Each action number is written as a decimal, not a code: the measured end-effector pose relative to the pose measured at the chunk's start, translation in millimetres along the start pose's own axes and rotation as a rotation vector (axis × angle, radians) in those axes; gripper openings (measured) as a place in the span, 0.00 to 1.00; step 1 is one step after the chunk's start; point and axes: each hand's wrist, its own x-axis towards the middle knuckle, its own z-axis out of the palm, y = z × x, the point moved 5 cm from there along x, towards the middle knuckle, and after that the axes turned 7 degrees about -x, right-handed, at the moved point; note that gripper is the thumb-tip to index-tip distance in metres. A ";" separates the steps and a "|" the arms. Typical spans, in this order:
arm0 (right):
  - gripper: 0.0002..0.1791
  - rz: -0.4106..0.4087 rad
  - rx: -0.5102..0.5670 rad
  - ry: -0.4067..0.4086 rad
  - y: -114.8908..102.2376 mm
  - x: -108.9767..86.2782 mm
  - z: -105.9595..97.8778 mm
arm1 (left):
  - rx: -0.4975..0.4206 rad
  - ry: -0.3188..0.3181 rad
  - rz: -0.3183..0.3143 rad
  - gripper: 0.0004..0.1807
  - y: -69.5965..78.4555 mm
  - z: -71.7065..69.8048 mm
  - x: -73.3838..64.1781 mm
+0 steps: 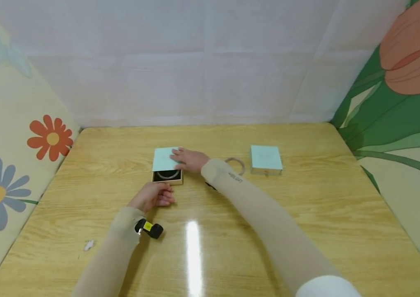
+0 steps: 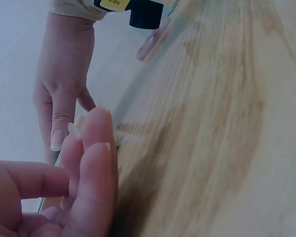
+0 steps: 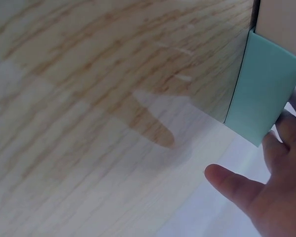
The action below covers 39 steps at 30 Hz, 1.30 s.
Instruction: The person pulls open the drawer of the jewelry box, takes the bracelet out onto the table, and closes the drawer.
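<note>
A small box with a mint-green sleeve (image 1: pixel 161 158) has its drawer (image 1: pixel 177 182) pulled partway out toward me. Inside the dark-lined drawer lies a ring-shaped bangle (image 1: pixel 168 177). My left hand (image 1: pixel 154 196) is at the drawer's front edge, fingers curled and thumb against them, pinching at the drawer front; the fingers hide the exact contact. My right hand (image 1: pixel 192 160) rests on the sleeve's right part with fingers spread. In the right wrist view, its fingers lie along the green sleeve (image 3: pixel 266 84) and the thumb stands away.
A second bangle (image 1: pixel 242 166) lies on the wooden table (image 1: pixel 306 214), partly behind my right forearm. Right of it stands another mint-green box (image 1: pixel 265 157), closed. A white wall covering rises behind the table, with flower-printed panels at both sides.
</note>
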 end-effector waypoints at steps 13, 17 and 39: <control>0.32 -0.004 0.017 -0.008 -3.1 -0.9 -1.9 | 0.027 -0.006 -0.026 0.11 -7.5 -3.9 -6.5; 0.32 0.005 0.007 -0.011 -2.3 -0.6 -0.9 | 0.028 -0.011 -0.016 0.11 -7.7 -2.6 -9.0; 0.32 0.018 0.005 -0.035 -2.6 -3.9 -1.3 | 0.021 -0.037 -0.020 0.12 -14.4 0.3 -19.0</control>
